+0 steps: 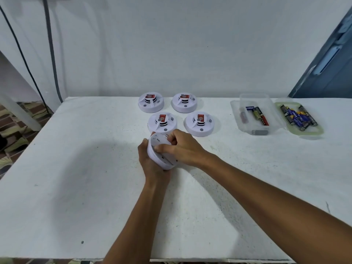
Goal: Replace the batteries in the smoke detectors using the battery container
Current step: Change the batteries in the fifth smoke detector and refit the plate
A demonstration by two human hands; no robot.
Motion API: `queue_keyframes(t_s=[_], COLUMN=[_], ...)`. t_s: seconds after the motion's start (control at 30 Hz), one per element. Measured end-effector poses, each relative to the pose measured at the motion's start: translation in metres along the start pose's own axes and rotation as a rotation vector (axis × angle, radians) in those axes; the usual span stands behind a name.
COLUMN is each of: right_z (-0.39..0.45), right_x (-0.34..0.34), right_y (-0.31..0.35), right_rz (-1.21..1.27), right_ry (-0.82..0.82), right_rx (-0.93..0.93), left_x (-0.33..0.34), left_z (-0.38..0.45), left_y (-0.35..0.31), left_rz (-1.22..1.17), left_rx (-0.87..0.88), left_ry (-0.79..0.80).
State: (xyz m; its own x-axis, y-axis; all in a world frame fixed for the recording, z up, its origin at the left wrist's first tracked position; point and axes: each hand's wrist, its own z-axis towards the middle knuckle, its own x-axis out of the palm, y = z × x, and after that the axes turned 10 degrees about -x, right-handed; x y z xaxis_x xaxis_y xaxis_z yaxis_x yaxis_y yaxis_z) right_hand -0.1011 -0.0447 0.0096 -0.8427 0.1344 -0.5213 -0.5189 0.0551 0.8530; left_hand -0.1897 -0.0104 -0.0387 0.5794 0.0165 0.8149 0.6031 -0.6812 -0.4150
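Both hands grasp one white smoke detector (159,151) above the worktop (76,168): left hand (150,164) cups it beneath, right hand (182,147) grips its upturned back, tilted leftward.

Four smoke detectors (176,113) grouped at table (76,168) twelve o'clock — fifth detector (159,149) just before them; at two o'clock, battery container (255,113) — lid (299,118) right beside, holding batteries (298,117).
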Motion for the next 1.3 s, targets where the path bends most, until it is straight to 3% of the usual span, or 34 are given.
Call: queue_keyframes(t_s=[0.33,0.53,0.7,0.93,1.3], right_z=[-0.002,0.001,0.006,0.008,0.009], right_x=[-0.003,0.007,0.017,0.031,0.035], right_y=[0.005,0.004,0.0,-0.003,-0.008], right_rz=[0.078,0.044,-0.036,-0.16,-0.089], right_ry=[-0.099,-0.049,-0.229,-0.359,-0.431], right_rx=[-0.119,-0.105,-0.109,-0.115,-0.09], left_x=[0.003,0.012,0.017,0.016,0.006], left_z=[-0.008,-0.006,-0.003,0.002,0.006], left_y=[-0.026,-0.024,-0.018,-0.009,0.007], left_rz=[0.212,0.259,0.227,0.182,0.259], left_rx=[-0.022,0.145,0.187,0.199,0.366], left_ry=[0.178,0.061,0.093,0.082,0.04])
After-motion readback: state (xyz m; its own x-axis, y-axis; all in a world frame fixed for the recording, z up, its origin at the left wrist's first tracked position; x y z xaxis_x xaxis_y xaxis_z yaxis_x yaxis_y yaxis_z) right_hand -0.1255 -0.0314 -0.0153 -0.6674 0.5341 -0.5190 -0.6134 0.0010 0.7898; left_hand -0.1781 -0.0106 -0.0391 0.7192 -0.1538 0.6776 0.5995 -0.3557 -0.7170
